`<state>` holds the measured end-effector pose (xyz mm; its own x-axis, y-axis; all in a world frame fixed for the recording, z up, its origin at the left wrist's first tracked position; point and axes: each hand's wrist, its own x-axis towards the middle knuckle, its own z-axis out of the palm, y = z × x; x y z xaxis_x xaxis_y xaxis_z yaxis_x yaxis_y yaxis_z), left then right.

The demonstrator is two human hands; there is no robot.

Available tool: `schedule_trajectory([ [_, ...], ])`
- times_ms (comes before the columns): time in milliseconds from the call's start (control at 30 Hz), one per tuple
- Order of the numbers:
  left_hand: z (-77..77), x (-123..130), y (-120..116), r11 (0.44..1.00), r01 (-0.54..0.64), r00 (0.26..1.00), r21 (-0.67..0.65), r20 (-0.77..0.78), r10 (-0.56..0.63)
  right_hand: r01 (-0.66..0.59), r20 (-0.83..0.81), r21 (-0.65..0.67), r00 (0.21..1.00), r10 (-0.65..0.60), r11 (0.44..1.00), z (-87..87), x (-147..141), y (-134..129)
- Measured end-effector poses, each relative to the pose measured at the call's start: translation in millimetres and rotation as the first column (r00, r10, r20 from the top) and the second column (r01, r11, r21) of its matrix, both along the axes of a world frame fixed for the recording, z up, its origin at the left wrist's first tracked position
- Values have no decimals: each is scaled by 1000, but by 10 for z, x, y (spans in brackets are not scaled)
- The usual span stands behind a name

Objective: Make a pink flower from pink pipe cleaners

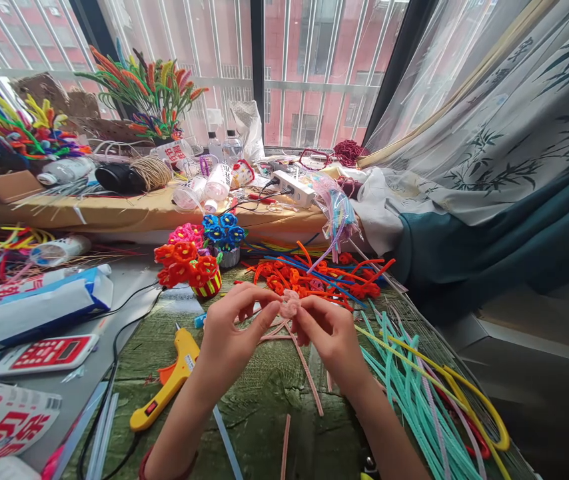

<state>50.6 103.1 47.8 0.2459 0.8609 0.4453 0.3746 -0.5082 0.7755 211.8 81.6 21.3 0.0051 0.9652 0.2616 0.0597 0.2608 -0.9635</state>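
Between my two hands, above the middle of the green table, is a small pale pink pipe-cleaner flower [290, 304]. My left hand [237, 327] pinches its left side with thumb and fingertips. On its right side, the thumb and fingers of my right hand [328, 333] are closed as well. Loose pink pipe cleaners [307, 373] lie on the table below my hands. Just behind the flower spreads a heap of red pipe-cleaner pieces [269, 275]. A yellow glue gun [174, 380] rests left of my left forearm.
Finished pipe-cleaner flowers in small pots [184, 263] stand at the back left. Mint-green pipe cleaners [404, 380] cover the right side. A black cord [117, 347] crosses the left. A calculator [47, 353] lies far left. The cluttered windowsill [154, 217] holds bottles and a power strip [292, 189].
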Motion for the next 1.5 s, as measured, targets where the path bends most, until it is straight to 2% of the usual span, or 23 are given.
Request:
schedule_trajectory([
  [133, 35, -17, -14, 998, 55, 998, 40, -34, -54, -182, -279, -111, 949, 145, 977, -34, 27, 38],
  [267, 42, -15, -31, 991, 105, 990, 78, -99, -97, -263, -370, -114, 906, 205, 958, -63, 38, 59],
  [433, 22, -7, -43, 981, 65, 997, 180, -40, -59, -217, -300, -37, 933, 197, 975, -71, 31, 60],
  [567, 25, 28, -71, 989, 94, 993, 118, -76, -85, -187, -266, -22, 948, 175, 982, -90, 13, 50],
  [767, 48, 91, -121, 976, 74, 992, 203, -118, -50, -176, -333, 27, 926, 175, 984, -92, -11, 31],
  [1100, 43, 104, -117, 878, 15, 998, 479, -60, 16, -118, -283, 141, 947, 154, 983, -69, -28, 18],
  [1367, 42, 85, -116, 837, 8, 990, 547, -124, 72, -69, -200, 179, 974, 105, 981, -71, -17, 6],
  [1500, 47, 67, -115, 848, 18, 991, 529, -119, 53, -48, -180, 203, 980, 85, 978, -93, -12, 8],
])
